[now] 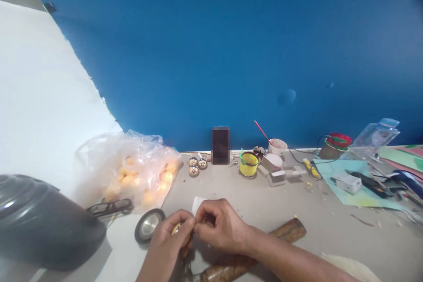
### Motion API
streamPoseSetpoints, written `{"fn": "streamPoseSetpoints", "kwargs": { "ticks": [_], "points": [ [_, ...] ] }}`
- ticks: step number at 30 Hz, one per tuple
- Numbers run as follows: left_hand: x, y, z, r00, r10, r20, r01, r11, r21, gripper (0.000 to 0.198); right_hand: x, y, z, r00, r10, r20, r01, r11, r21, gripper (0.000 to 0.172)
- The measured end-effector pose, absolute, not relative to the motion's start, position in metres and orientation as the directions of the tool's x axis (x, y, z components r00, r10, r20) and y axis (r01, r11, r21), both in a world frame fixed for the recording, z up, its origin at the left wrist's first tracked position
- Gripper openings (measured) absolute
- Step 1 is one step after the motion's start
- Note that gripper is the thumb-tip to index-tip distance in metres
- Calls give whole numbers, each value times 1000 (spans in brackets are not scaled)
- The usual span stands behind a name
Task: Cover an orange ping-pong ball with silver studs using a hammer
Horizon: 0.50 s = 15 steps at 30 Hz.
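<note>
The left hand (174, 234) curls around a small shiny gold-coloured rounded piece (176, 228), partly hidden by its fingers. The right hand (222, 225) meets it at the fingertips, thumb and forefinger pressed together; whether they pinch anything I cannot tell. The step in hand looks like fine two-handed fingertip work on that piece, and the next move calls for a steady left hold. Shiny metallic balls (194, 170) sit on the grey desk (224, 185) at twelve o'clock from the hands, a black-rimmed silver disc (149, 226) at nine.
</note>
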State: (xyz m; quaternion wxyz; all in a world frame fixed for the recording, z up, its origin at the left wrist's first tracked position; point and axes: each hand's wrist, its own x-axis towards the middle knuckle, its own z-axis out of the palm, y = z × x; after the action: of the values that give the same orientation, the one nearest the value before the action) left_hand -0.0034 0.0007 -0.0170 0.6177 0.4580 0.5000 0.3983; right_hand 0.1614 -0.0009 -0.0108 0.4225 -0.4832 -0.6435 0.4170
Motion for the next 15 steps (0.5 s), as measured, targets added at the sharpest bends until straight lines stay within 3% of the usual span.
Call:
{"fn": "streamPoseSetpoints", "kwargs": {
  "ticks": [11, 15],
  "points": [
    [-4, 5, -21, 315, 913, -260, -115, 308, 944, 41, 164, -3, -2, -189, 980, 57, 141, 85, -986, 4],
    [-4, 6, -26, 274, 934, -229, -91, 262, 961, 43, 162, -2, -7, -159, 983, 93, 121, 113, -986, 18]
  ]
}}
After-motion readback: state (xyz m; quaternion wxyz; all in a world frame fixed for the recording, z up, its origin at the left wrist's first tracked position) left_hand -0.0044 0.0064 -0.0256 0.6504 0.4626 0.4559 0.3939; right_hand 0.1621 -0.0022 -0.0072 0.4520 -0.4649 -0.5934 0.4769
